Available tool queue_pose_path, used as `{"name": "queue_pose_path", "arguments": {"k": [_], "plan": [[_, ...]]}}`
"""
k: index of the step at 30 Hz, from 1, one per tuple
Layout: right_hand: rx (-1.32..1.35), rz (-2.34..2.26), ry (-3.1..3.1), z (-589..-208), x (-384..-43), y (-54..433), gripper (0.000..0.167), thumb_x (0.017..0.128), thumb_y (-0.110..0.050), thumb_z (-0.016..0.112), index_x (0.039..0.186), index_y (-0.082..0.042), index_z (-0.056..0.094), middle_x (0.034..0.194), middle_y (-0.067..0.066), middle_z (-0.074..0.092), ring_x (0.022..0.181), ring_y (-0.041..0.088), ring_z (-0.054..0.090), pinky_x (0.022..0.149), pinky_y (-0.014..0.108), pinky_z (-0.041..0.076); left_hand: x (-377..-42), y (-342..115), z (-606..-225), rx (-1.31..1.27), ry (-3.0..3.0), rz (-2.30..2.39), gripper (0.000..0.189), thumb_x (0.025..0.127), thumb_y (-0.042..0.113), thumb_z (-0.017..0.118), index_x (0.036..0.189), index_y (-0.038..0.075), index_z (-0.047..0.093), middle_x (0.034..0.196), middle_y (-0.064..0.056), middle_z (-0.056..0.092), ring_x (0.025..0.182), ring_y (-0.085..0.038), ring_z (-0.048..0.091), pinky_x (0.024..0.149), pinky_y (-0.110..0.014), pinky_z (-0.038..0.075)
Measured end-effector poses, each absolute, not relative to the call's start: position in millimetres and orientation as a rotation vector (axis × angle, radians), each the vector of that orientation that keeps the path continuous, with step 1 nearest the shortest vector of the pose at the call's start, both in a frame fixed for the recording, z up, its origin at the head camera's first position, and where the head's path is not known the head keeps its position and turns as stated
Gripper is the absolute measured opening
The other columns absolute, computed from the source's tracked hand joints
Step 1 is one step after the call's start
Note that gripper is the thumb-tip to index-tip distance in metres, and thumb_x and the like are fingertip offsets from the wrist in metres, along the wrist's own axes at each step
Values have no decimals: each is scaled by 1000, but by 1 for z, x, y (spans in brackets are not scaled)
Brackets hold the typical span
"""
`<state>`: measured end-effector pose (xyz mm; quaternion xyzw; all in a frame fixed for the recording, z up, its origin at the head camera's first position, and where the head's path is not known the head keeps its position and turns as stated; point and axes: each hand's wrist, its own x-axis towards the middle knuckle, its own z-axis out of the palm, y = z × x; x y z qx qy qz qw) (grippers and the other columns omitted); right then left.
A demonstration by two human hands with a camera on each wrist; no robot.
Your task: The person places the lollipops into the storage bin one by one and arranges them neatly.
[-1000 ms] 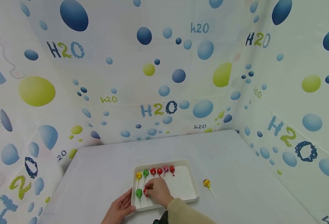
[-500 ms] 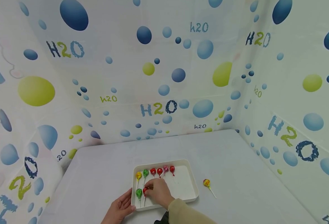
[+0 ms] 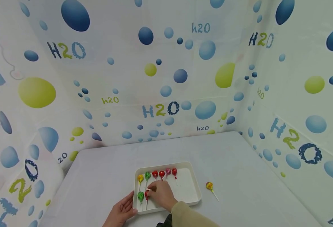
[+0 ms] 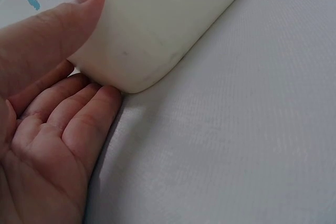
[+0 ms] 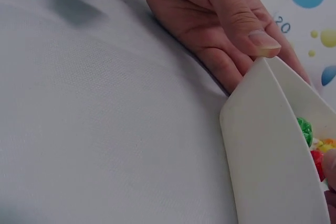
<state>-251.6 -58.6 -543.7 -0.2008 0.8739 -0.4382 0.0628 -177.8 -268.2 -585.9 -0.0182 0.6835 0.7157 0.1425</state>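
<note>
A shallow white tray [image 3: 187, 188] holds lollipops in two rows. My left hand [image 3: 121, 210] grips its near left corner, thumb on the rim and fingers along the outer side, as the left wrist view shows of the tray wall [image 4: 142, 35]. Inside the tray, my right hand [image 3: 163, 194] pinches a red lollipop [image 3: 146, 194] by its head; the stick points toward the near rim. Directly left of it lies a green lollipop [image 3: 140, 196]. In the right wrist view the red lollipop [image 5: 317, 162] is partly hidden by the tray wall and my thumb.
Along the tray's far side lie several lollipops, among them a yellow one [image 3: 140, 178], a green one [image 3: 147, 175] and a pink one [image 3: 167, 171]. A yellow-and-red lollipop [image 3: 209, 186] lies on the white table [image 3: 240, 164], right of the tray. Patterned curtains [image 3: 166, 63] surround the table.
The red lollipop in my right hand has shifted slightly left and its stick has straightened. My left hand and the tray stay where they were.
</note>
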Motion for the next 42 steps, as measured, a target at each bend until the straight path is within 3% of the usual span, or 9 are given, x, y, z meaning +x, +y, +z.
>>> {"name": "queue_pose_path", "arguments": {"k": [9,21,34,42], "plan": [[-579,-1526,2525,-538,-257,-26,19,89,-10,79,106,-3,79,100,8,79,88,12,73,72,22,61,-178,-267,-586,-97,2005,2053,92,93,8,75,158,-14,14,164,-33,14,152,-43,18,105,-19,52],[-527,-1709,2422,-526,-288,78,30,94,-12,73,120,3,73,120,21,74,104,23,75,87,26,64,-176,-267,-585,-107,2003,2039,93,92,9,75,158,-13,14,164,-33,13,152,-45,14,105,-20,52],[-237,-1607,2600,-541,-306,173,29,95,-11,72,122,-3,73,123,15,74,111,27,73,93,32,63,-178,-267,-587,-150,1985,2058,92,91,5,75,159,-12,14,164,-31,14,152,-44,14,106,-23,53],[-316,-1456,2566,-557,-299,193,35,91,-15,77,122,1,72,120,18,75,110,28,73,92,34,63,-180,-263,-586,-138,2006,2055,92,91,5,76,158,-12,16,164,-31,16,152,-44,16,107,-23,52]]}}
